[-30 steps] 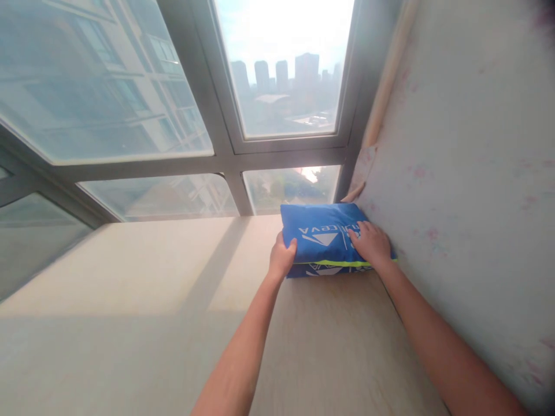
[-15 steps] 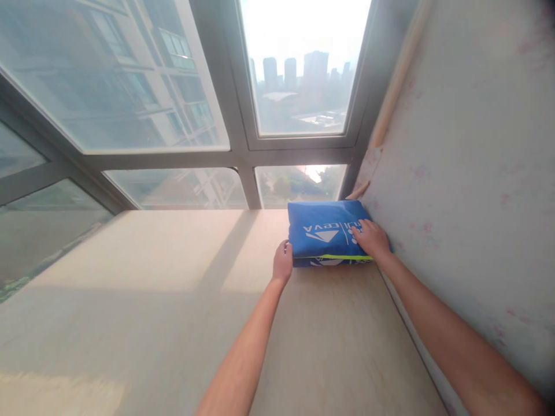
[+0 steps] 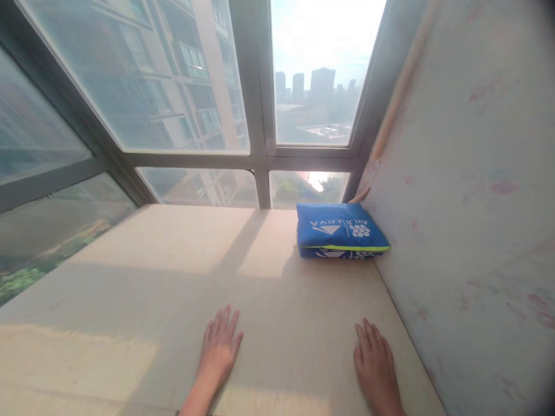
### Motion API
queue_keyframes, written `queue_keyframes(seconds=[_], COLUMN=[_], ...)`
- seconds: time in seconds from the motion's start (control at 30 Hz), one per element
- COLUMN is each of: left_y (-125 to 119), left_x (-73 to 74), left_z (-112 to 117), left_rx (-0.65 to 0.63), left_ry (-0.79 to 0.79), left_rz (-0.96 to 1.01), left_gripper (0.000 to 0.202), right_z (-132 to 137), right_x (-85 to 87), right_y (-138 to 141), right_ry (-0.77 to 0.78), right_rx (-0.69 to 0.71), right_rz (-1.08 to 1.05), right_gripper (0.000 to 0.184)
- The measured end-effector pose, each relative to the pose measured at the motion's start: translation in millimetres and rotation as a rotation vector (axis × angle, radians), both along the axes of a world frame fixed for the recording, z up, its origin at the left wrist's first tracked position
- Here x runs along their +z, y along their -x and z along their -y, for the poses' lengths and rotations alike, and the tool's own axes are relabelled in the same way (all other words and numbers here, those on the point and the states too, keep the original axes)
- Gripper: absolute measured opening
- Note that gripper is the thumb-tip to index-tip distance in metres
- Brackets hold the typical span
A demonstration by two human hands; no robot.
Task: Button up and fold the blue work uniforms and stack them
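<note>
A folded blue package with white lettering and a yellow-green stripe (image 3: pixel 339 236) lies in the far right corner of a pale wooden platform (image 3: pixel 151 277), against the wall and just under the window. My left hand (image 3: pixel 220 345) rests flat on the wood near the front, fingers stretched out, holding nothing. My right hand (image 3: pixel 375 366) lies flat as well, close to the wall, fingers extended and empty. Both hands are well short of the package.
Large windows with a grey frame (image 3: pixel 255 156) border the platform at the back and left, showing buildings outside. A pale wall with faint pink flecks (image 3: pixel 468 202) closes off the right side. Sunlight falls in patches across the wood.
Both hands have let go of the blue package and drawn back toward me, now lying flat on the wood. The package stays in the corner. The view has tilted up slightly.
</note>
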State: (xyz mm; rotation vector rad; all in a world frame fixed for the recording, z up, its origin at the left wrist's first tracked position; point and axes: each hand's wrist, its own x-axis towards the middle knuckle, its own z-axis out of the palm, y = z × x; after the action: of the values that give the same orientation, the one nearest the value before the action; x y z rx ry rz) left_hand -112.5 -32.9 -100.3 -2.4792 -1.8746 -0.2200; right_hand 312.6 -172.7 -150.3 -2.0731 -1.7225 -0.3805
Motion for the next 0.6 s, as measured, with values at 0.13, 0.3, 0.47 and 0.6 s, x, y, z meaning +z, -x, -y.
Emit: queue_keyframes(seconds=[0.13, 0.3, 0.47, 0.6], left_y=[-5.8, -9.1, -9.4, -9.8], left_x=[7.9, 19.4, 21.1, 21.3], left_z=[1.4, -1.0, 0.9, 0.2], left_rx=[0.022, 0.041, 0.041, 0.044], left_ry=[0.022, 0.068, 0.062, 0.065], left_rz=[-0.010, 0.044, 0.078, 0.062], left_gripper=[0.054, 0.054, 0.053, 0.054], right_z=[-7.1, -10.1, -9.7, -11.4], right_x=[7.6, 12.4, 11.5, 10.9], right_y=[2.1, 2.8, 4.2, 3.1], right_ry=[0.014, 0.040, 0.046, 0.037], right_rx=[-0.037, -0.053, -0.063, -0.054], right_rz=[0.044, 0.088, 0.083, 0.073], right_gripper=[0.045, 0.045, 0.045, 0.044])
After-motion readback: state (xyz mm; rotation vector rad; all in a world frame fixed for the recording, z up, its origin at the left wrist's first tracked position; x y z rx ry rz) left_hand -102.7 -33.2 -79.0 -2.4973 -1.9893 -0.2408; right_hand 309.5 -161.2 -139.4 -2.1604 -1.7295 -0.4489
